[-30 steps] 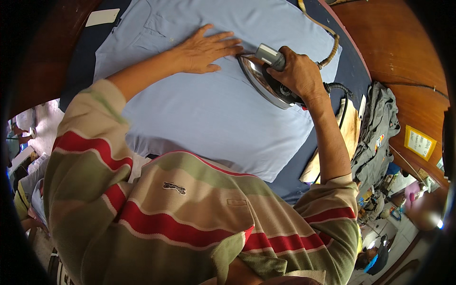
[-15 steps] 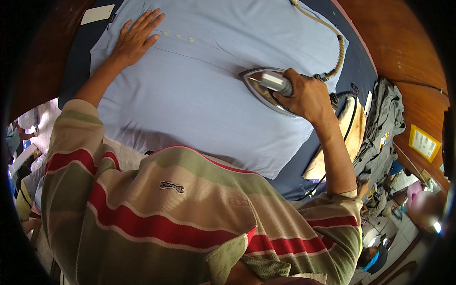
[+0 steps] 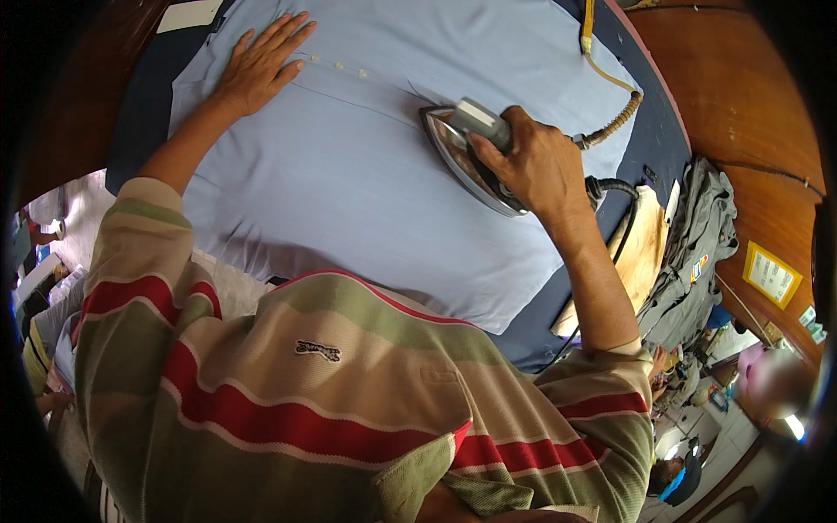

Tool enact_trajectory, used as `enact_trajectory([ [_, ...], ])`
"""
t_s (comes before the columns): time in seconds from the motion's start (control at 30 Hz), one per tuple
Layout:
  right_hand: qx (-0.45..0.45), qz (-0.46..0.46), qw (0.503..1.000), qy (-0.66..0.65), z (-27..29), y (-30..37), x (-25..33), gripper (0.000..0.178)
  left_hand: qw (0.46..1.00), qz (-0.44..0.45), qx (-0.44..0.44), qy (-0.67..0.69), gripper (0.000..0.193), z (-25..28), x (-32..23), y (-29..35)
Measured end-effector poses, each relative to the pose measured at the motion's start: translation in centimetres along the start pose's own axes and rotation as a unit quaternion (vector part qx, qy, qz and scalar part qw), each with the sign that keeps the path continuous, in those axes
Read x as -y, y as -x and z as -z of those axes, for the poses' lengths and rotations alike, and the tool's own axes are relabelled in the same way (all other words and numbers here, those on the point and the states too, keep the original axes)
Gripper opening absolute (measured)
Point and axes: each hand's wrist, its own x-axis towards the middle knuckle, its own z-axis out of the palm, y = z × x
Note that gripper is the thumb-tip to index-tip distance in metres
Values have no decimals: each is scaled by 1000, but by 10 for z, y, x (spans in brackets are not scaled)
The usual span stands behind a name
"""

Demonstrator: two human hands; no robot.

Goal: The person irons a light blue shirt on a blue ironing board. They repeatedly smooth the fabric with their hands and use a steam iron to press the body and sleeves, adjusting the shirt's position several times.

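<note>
A light blue shirt (image 3: 366, 192) lies spread over a dark blue board, with a row of small buttons (image 3: 338, 66) along its front. Fingers spread, my left hand (image 3: 261, 65) rests flat on the cloth at the left end of that row. My right hand (image 3: 539, 161) is wrapped round the handle of a steam iron (image 3: 471, 157). The iron's tip points left toward the button line; the plate's underside is hidden. From the iron's back, a coiled hose (image 3: 615, 122) runs up toward the far edge, and a black cord leads off to the right.
Right of the shirt lie a scorched cream cloth (image 3: 641, 253) and a crumpled dark grey garment (image 3: 697, 235). A white card (image 3: 189, 15) sits at the far left. The dark blue board (image 3: 540, 327) borders wooden panels (image 3: 741, 78). Other people are partly visible at lower right.
The iron has moved left along the shirt in my right hand, and its hose has shifted. My left hand stays pressed on the cloth.
</note>
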Motion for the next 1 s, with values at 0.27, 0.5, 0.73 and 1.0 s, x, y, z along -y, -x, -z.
enact_trajectory([
  [0.27,-68,18,997,-11,-1,-44,12,47,1000,-2,-4,20,51,1,-1,-1],
  [0.5,-49,-7,997,-67,9,-60,1,52,998,17,58,-19,52,10,-9,-7],
  [0.73,-63,-2,998,-32,5,-73,17,52,999,14,35,-7,52,8,-6,-2],
  [1.0,-25,-6,1000,-18,6,-54,6,53,997,18,46,64,56,10,-12,-2],
])
